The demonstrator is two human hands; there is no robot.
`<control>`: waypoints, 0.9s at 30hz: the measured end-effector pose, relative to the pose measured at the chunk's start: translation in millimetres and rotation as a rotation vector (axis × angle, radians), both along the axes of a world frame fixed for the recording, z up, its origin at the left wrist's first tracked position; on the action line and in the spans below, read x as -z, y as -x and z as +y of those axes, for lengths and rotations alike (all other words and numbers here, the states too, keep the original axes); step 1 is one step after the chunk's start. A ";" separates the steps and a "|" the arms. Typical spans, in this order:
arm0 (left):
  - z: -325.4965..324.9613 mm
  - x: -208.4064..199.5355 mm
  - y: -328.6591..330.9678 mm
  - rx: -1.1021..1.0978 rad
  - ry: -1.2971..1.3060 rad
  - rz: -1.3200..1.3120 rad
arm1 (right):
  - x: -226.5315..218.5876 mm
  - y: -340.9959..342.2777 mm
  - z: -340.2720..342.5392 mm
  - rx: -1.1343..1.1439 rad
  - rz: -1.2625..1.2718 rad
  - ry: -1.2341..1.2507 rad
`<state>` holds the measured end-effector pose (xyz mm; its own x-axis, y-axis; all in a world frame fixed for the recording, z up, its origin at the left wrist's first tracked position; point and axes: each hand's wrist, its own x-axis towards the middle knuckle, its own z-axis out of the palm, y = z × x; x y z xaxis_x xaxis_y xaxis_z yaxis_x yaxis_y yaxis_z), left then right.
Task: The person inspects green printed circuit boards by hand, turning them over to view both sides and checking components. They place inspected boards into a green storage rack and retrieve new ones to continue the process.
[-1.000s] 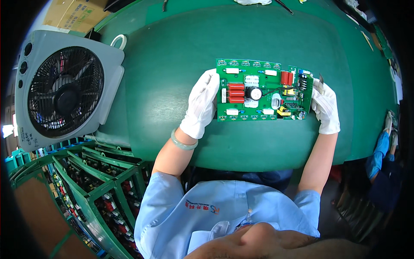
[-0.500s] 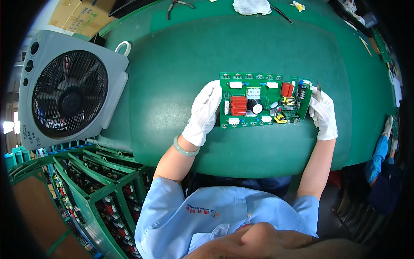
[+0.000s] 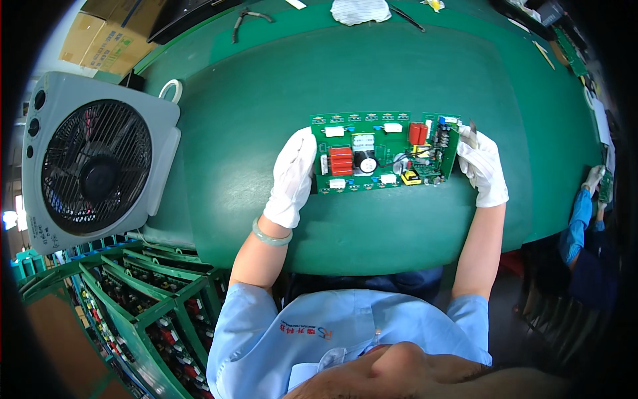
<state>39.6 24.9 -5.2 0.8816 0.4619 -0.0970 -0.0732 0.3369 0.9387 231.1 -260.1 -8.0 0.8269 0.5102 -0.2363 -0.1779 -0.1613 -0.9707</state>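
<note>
My left hand point(image 3: 291, 178) lies flat against the circuit board's point(image 3: 384, 151) left edge, fingers extended; my right hand point(image 3: 484, 167) curls on its right edge. The board rests mid-desk point(image 3: 266, 100). I'd steady both edges evenly, keeping clear of the components.

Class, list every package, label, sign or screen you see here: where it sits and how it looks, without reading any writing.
Cardboard boxes: far left corner behind the fan, brown, rectangular, with a pale label.
Shirt emblem: on the light blue shirt's chest, small, red and dark.
No signs or screens can be made out.
</note>
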 end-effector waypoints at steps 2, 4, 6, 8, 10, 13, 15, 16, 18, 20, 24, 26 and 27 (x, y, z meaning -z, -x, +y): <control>0.9 0.5 -1.1 0.006 -0.019 -0.008 | 1.2 0.0 0.4 0.022 -0.003 0.005; 1.2 1.9 -1.9 -0.001 0.019 0.002 | 2.6 -1.3 -0.1 0.017 -0.006 0.020; 3.1 5.0 -2.1 -0.010 0.042 0.015 | -0.2 -0.6 1.6 0.022 -0.009 0.035; 4.6 5.9 -2.7 -0.006 0.042 0.049 | -1.6 -1.1 1.2 0.018 -0.010 0.040; 3.8 5.4 -2.7 -0.007 0.055 0.021 | -2.2 -1.1 2.2 0.020 -0.010 0.061; 3.3 5.3 -3.0 -0.004 0.036 0.014 | -4.3 -0.7 3.3 0.025 -0.016 0.085; 3.2 2.7 -3.2 0.015 0.025 -0.005 | -3.3 -1.1 2.8 0.022 -0.019 0.088; 4.3 3.7 -2.9 0.039 0.019 -0.012 | -3.2 -1.4 2.4 0.009 -0.013 0.077; 7.7 7.2 -2.1 0.085 0.008 -0.026 | -3.6 -1.6 1.7 -0.019 0.001 0.057; 11.2 10.2 -4.2 0.109 0.102 0.088 | -6.5 -2.7 2.7 -0.032 0.013 0.126; 22.4 6.0 -8.2 0.214 -0.402 0.532 | -11.7 4.3 8.5 -0.010 -0.012 0.254; 37.1 20.0 -1.7 -0.010 -0.285 0.346 | -10.6 4.9 9.3 -0.002 -0.011 0.242; 37.7 11.2 0.0 -0.035 -0.605 0.346 | -9.5 4.5 7.2 0.014 -0.012 0.247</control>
<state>39.6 62.5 -16.4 0.8300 0.5510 -0.0863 0.2629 -0.2500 0.9319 226.6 -252.9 1.5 0.8373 0.4263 -0.3424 -0.1705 -0.3914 -0.9043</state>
